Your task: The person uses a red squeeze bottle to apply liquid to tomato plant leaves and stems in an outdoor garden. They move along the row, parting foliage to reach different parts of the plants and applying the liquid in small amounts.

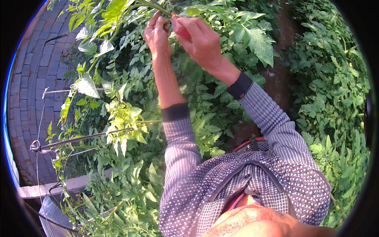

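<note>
At the top of the head view, my left hand [158, 34] has its fingers curled closed against a green tomato stem [152, 4]. Its fingertips are partly hidden, so anything thin between them cannot be made out. My right hand [202, 41] grips a red handle [180, 28], with the end of it close to the same stem and just right of my left fingers. The tool's working end is too small and covered to identify. Broad tomato leaves [256, 40] spread beside my right hand, and more leaves [114, 10] hang left of my left hand.
Dense tomato plants [331, 97] line the right side across a dark soil path [276, 86]. At left stand a brick wall [32, 77], a wire [44, 109] and a dark rod [86, 137] reaching into the leaves. A pale ledge [38, 191] lies lower left.
</note>
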A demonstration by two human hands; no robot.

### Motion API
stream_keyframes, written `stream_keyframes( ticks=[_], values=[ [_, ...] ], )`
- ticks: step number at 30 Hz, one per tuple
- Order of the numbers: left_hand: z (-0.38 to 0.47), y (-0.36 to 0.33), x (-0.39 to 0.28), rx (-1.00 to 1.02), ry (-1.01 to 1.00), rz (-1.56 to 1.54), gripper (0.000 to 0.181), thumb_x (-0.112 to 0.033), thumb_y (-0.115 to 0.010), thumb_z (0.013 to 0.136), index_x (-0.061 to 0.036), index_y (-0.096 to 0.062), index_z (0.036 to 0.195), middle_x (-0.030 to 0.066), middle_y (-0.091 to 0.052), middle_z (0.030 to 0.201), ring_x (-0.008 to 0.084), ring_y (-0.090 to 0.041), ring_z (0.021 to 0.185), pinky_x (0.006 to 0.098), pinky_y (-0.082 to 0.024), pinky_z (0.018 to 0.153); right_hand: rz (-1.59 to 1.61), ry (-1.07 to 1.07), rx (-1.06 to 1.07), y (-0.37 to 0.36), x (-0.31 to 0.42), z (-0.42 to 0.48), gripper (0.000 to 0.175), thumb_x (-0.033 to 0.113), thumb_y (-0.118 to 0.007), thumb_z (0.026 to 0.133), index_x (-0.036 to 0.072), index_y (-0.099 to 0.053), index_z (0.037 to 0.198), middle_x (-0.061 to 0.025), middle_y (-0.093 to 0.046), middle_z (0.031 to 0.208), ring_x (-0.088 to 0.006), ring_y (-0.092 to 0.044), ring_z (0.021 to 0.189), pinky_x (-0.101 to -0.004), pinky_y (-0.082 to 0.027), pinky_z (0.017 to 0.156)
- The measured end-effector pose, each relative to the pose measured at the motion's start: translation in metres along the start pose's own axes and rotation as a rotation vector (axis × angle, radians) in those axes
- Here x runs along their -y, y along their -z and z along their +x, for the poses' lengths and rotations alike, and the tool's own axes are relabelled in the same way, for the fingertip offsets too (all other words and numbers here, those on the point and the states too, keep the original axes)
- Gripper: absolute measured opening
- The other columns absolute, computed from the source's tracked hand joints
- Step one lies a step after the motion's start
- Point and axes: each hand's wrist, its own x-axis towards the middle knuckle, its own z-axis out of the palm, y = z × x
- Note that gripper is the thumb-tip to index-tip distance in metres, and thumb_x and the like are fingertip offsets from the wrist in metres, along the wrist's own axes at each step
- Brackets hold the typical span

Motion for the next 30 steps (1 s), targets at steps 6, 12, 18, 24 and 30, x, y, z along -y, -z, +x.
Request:
stream_keyframes(
  ticks=[6, 12, 18, 24, 30],
  values=[
    [0.0009, 0.0025, 0.0023, 0.011, 0.002, -0.005, 0.030, -0.006, -0.061, 0.102, -0.0026, -0.069, 0.130, 0.0034, -0.064, 0.081, 0.0052, -0.048, 0.060, 0.0204, -0.036, 0.050, -0.041, 0.009, 0.010, 0.0032, 0.0035, -0.0031, 0.045, 0.011, -0.083, 0.076, 0.007, -0.066, 0.118, -0.0060, -0.067, 0.096, -0.0253, -0.070, 0.081, -0.0342, -0.059, 0.066],
    [-0.0003, 0.0000, 0.0008, 0.013, 0.018, 0.011, 0.030, -0.007, -0.060, 0.102, -0.0028, -0.069, 0.130, 0.0030, -0.063, 0.081, 0.0052, -0.047, 0.059, 0.0206, -0.035, 0.050, -0.039, -0.013, 0.000, 0.0046, 0.0037, -0.0045, 0.046, 0.007, -0.083, 0.077, 0.008, -0.067, 0.119, -0.0061, -0.069, 0.100, -0.0252, -0.071, 0.081, -0.0341, -0.057, 0.064],
    [-0.0016, -0.0046, 0.0014, 0.022, -0.016, -0.012, 0.029, -0.007, -0.061, 0.102, -0.0021, -0.069, 0.129, 0.0032, -0.064, 0.081, 0.0052, -0.046, 0.058, 0.0208, -0.034, 0.049, -0.081, 0.054, -0.046, 0.0065, 0.0056, 0.0029, 0.047, 0.011, -0.085, 0.074, 0.007, -0.067, 0.118, -0.0048, -0.068, 0.099, -0.0229, -0.072, 0.083, -0.0317, -0.059, 0.066],
    [-0.0021, -0.0059, 0.0000, 0.003, -0.002, -0.013, 0.029, -0.006, -0.061, 0.101, -0.0019, -0.069, 0.129, 0.0036, -0.065, 0.079, 0.0050, -0.046, 0.057, 0.0207, -0.033, 0.048, -0.092, 0.051, -0.020, 0.0077, 0.0058, 0.0016, 0.045, 0.011, -0.084, 0.075, 0.007, -0.067, 0.116, -0.0042, -0.067, 0.097, -0.0221, -0.071, 0.084, -0.0307, -0.059, 0.067],
    [-0.0033, -0.0059, -0.0011, -0.013, 0.001, -0.003, 0.030, -0.006, -0.062, 0.101, -0.0025, -0.069, 0.129, 0.0034, -0.065, 0.079, 0.0046, -0.045, 0.056, 0.0202, -0.032, 0.047, -0.092, 0.050, -0.012, 0.0071, 0.0071, 0.0003, 0.045, 0.011, -0.083, 0.076, 0.007, -0.066, 0.117, -0.0040, -0.066, 0.097, -0.0220, -0.071, 0.083, -0.0309, -0.059, 0.066]
  ],
)
